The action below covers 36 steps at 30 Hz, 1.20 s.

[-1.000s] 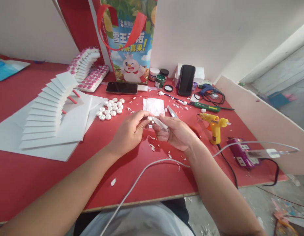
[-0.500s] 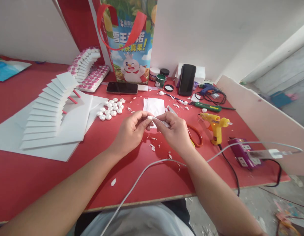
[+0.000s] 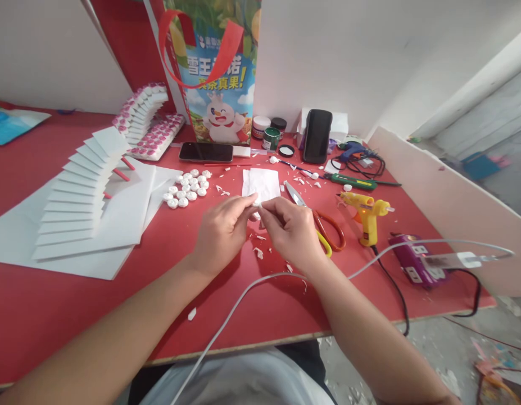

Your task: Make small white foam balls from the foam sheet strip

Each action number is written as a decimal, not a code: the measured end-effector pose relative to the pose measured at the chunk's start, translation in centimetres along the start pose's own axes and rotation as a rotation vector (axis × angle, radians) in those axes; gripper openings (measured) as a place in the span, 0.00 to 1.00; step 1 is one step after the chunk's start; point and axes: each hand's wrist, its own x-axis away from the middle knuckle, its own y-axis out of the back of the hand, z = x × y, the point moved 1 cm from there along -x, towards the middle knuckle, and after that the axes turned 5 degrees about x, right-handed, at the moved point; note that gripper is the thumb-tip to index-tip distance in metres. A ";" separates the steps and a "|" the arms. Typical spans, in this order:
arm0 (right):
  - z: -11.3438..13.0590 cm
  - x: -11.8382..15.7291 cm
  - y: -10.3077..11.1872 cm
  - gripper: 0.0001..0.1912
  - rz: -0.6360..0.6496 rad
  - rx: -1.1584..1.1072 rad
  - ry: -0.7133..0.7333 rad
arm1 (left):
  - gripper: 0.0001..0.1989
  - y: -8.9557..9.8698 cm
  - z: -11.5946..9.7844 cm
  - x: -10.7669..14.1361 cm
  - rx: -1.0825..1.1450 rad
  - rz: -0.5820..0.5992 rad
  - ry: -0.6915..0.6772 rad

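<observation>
A small white rolled piece (image 3: 257, 203) is pinched between the fingertips of both my hands, partly hidden by them. My left hand (image 3: 222, 230) closes on it from the left, with thumb and forefinger together. From the other side my right hand (image 3: 291, 228) grips it with bent fingers. Just beyond the fingertips lies a white paper sheet (image 3: 262, 181). Scissors (image 3: 296, 194) with orange and yellow handles rest to the right, partly behind my right hand. Several white rosette pieces (image 3: 191, 192) are grouped to the left.
Fanned white panels (image 3: 70, 205) stand on white boards at left. A phone (image 3: 206, 152), paint jars (image 3: 271, 138) and a printed bag (image 3: 220, 73) are at the back. A yellow glue gun (image 3: 367, 211) and purple box (image 3: 414, 256) stand right. A pale cable (image 3: 243, 304) crosses in front.
Both hands have turned slightly around the white piece and my right fingers are more bent. A pale strip beside them no longer shows. More of the scissors is visible.
</observation>
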 end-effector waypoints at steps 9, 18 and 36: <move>-0.6 -0.4 1.0 0.08 0.068 -0.007 0.053 | 0.07 0.9 0.1 -0.8 0.334 0.123 0.297; -1.0 -0.5 0.8 0.09 0.087 0.019 0.104 | 0.13 1.4 0.7 -1.3 0.527 0.258 0.543; -1.2 -0.8 0.3 0.16 0.123 -0.320 -0.195 | 0.10 1.4 0.8 -1.6 0.612 0.224 0.548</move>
